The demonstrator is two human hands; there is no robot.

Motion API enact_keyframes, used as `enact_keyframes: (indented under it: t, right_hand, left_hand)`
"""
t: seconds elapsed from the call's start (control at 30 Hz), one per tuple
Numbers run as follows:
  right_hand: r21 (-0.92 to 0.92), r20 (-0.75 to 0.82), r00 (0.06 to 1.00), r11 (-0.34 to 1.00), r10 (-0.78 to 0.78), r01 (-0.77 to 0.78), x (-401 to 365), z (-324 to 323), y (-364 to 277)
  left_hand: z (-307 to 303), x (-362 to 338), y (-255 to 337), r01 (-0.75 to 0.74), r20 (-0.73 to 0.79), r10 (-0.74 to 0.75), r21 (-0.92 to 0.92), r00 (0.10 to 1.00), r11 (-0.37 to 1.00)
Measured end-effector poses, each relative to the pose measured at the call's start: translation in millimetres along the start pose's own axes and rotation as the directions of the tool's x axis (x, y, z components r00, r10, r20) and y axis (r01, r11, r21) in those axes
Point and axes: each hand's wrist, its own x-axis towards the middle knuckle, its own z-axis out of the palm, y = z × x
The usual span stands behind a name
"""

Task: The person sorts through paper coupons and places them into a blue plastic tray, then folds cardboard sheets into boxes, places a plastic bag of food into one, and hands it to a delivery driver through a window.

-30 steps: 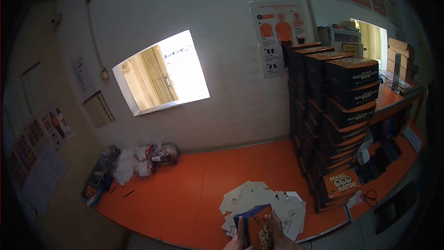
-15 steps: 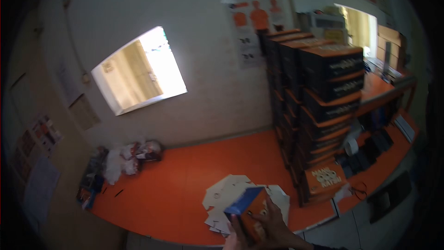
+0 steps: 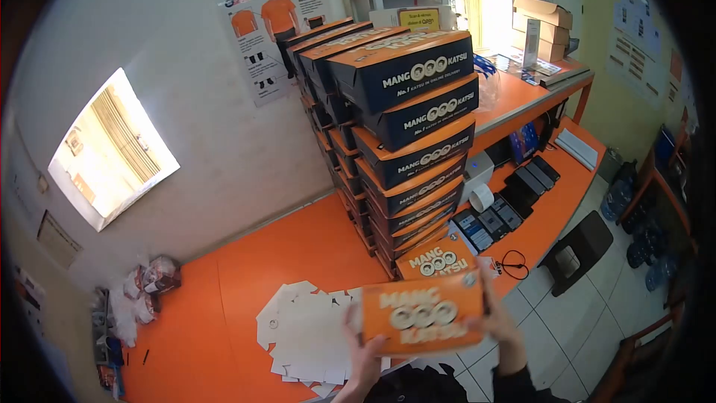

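An orange food box (image 3: 418,313) printed "MANG KATSU" is held up in front of me, slightly blurred. My left hand (image 3: 362,354) grips its left side, with the thumb at the lower front edge. My right hand (image 3: 498,321) holds its right side, some of its fingers hidden behind the box. Just beyond it, a similar orange box (image 3: 421,259) lies at the foot of tall stacks of black and orange boxes (image 3: 418,116). Left of my hands, a pile of flat white die-cut cardboard sheets (image 3: 309,332) spreads on the orange table (image 3: 201,321).
Plastic-wrapped bundles (image 3: 134,298) rest at the table's far left by the wall. On the right counter are several phones (image 3: 488,225), a paper roll (image 3: 481,198) and a black cable (image 3: 514,263). A dark stool (image 3: 578,254) stands on the tiled floor.
The view has swung to the right. The box, earlier tilted with a blue side showing above the white sheets, is now lifted to the right, its printed orange face toward me.
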Motion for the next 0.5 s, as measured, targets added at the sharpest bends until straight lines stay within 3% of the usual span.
enact_keyframes:
  t: [0.03, 0.1, 0.17, 0.23, 0.3, 0.4, 0.43, 0.5]
  right_hand:
    - [-0.080, -0.103, 0.995, 0.997, 0.004, -0.013, 12.5, -23.5, -1.8]
    - [-0.140, -0.328, 0.943, 0.985, 0.047, -0.098, 31.9, -53.5, 11.8]
    - [-0.076, -0.555, 0.822, 0.977, 0.124, -0.198, 48.3, -66.7, 27.9]
    - [-0.447, -0.478, 0.878, 0.871, -0.038, -0.206, 44.4, -80.1, 85.0]
    - [-0.776, -0.354, 0.905, 0.614, -0.236, -0.144, 39.8, -60.4, 97.5]
    - [-0.844, -0.364, 0.807, 0.530, -0.464, -0.076, 44.1, -44.4, 106.6]
    - [-0.869, -0.417, 0.674, 0.485, -0.610, -0.098, 41.3, -40.8, 119.6]
    - [-0.875, -0.408, 0.593, 0.482, -0.694, -0.038, 29.4, 15.4, 110.8]
  left_hand:
    - [-3.0, 12.1, -6.9, 0.100, 0.144, -0.111, 0.080, 0.983, 0.992]
    - [10.7, 39.0, -55.3, 0.019, 0.072, -0.034, 0.200, 0.997, 0.980]
    - [14.3, 72.7, -108.9, 0.160, -0.116, -0.127, 0.348, 0.985, 0.924]
    - [26.4, 93.0, -122.8, 0.208, -0.226, -0.098, 0.538, 0.969, 0.817]
    - [24.2, 94.5, -122.2, 0.215, -0.263, -0.012, 0.762, 0.965, 0.610]
    - [4.2, 66.1, -48.4, 0.078, -0.153, -0.012, 0.432, 0.988, 0.899]
    - [-7.8, 52.5, -12.4, 0.195, -0.180, -0.177, 0.086, 0.968, 0.977]
    - [-36.0, 5.4, 94.9, 0.085, 0.139, -0.089, 0.034, 0.986, 0.996]
